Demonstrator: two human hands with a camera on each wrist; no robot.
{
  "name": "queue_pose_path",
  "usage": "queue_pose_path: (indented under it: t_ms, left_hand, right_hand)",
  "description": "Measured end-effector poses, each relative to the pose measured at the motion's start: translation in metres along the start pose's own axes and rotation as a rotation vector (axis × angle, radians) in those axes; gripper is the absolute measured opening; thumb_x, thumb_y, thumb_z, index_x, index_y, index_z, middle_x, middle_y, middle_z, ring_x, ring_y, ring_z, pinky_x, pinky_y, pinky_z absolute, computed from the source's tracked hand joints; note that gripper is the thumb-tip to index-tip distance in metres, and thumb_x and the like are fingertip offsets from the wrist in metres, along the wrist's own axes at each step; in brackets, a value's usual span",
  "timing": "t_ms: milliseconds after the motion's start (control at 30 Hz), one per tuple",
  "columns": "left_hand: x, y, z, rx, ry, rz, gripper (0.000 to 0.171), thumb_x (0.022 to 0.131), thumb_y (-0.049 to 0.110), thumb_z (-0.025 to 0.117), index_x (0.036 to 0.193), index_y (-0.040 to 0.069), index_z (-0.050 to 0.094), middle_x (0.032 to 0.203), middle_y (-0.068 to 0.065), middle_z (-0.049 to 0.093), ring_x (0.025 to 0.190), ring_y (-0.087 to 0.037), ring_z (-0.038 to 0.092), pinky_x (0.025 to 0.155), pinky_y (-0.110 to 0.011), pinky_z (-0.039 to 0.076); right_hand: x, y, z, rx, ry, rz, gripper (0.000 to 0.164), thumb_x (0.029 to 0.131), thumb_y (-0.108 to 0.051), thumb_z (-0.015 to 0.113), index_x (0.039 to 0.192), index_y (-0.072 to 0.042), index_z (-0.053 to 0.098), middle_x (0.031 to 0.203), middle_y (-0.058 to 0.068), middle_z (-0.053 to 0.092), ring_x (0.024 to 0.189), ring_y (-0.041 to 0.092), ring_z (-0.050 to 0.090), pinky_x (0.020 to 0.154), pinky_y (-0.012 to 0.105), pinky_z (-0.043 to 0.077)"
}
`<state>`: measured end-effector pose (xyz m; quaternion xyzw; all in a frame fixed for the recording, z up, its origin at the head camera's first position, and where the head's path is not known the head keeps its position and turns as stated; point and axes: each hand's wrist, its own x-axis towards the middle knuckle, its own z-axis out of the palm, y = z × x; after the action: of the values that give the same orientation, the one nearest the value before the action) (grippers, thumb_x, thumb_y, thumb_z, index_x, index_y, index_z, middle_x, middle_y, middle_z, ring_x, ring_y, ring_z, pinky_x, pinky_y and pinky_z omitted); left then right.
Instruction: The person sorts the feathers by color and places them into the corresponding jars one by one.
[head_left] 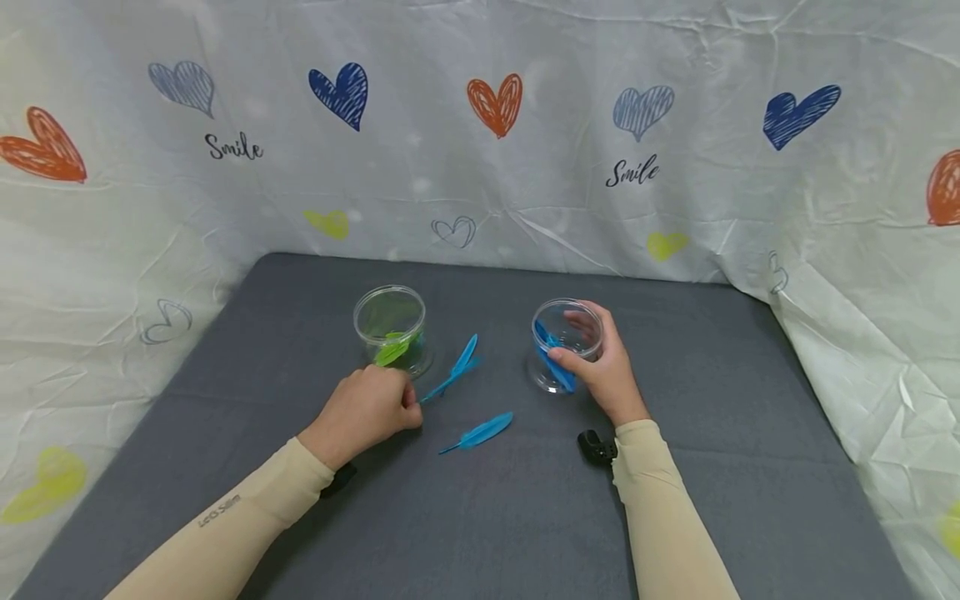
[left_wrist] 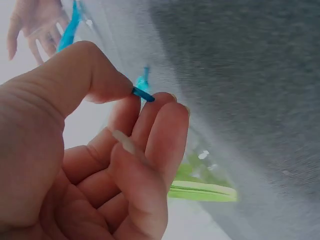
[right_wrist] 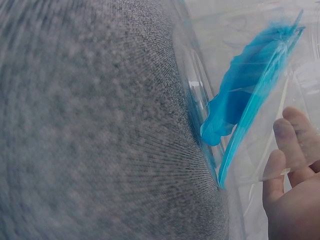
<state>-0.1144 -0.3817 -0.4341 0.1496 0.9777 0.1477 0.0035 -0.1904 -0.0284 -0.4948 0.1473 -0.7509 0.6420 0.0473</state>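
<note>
My left hand (head_left: 371, 406) pinches the quill of a blue feather (head_left: 462, 360) between thumb and finger; the quill's dark tip shows in the left wrist view. That feather slants up and to the right, away from the fingers. My right hand (head_left: 603, 371) grips a clear plastic jar (head_left: 567, 305) from its right side, thumb at the front. Inside it lean blue feathers (right_wrist: 250, 85), with their ends near the bottom. Just beyond my left hand stands another clear jar (head_left: 389, 292), holding green feather (head_left: 392, 350); the hand partly hides its base.
Another blue feather (head_left: 480, 432) lies flat on the dark grey tablecloth (head_left: 480, 533), nearer to me than the jars. A white curtain (head_left: 555, 50) printed with hearts hangs behind the table and down both sides.
</note>
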Motion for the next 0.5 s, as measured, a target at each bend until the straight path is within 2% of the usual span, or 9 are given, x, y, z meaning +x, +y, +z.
queue_pose_path:
  t_ms: [200,400,500]
  left_hand:
    - [0.003,0.011,-0.012,-0.001,0.014,0.076,0.026,0.079,0.003,0.067,0.064,0.022,0.059,0.055,0.009,0.049,0.048,-0.007,0.04,0.046,-0.026,0.031]
    - [0.012,0.025,-0.038,-0.013,0.022,0.122,0.022,0.078,0.001,0.063,0.067,0.021,0.061,0.057,0.009,0.051,0.049,-0.006,0.041,0.049,-0.025,0.032]
    - [0.017,0.031,-0.051,-0.018,0.034,0.144,0.023,0.077,0.0,0.06,0.066,0.02,0.061,0.056,0.009,0.05,0.049,-0.006,0.037,0.049,-0.024,0.029]
  right_hand:
    - [-0.001,0.001,-0.001,0.014,-0.003,0.002,0.081,0.095,-0.03,0.085,0.162,-0.027,0.039,0.159,0.005,0.055,0.155,0.026,0.047,0.133,0.05,0.033]
    - [0.0,0.001,-0.001,0.005,-0.001,0.003,0.08,0.095,-0.031,0.085,0.161,-0.028,0.04,0.159,0.005,0.055,0.155,0.026,0.047,0.132,0.053,0.033]
    - [0.0,0.0,0.0,-0.001,-0.004,0.01,0.08,0.096,-0.032,0.085,0.161,-0.031,0.039,0.159,0.003,0.055,0.156,0.025,0.047,0.132,0.054,0.035]
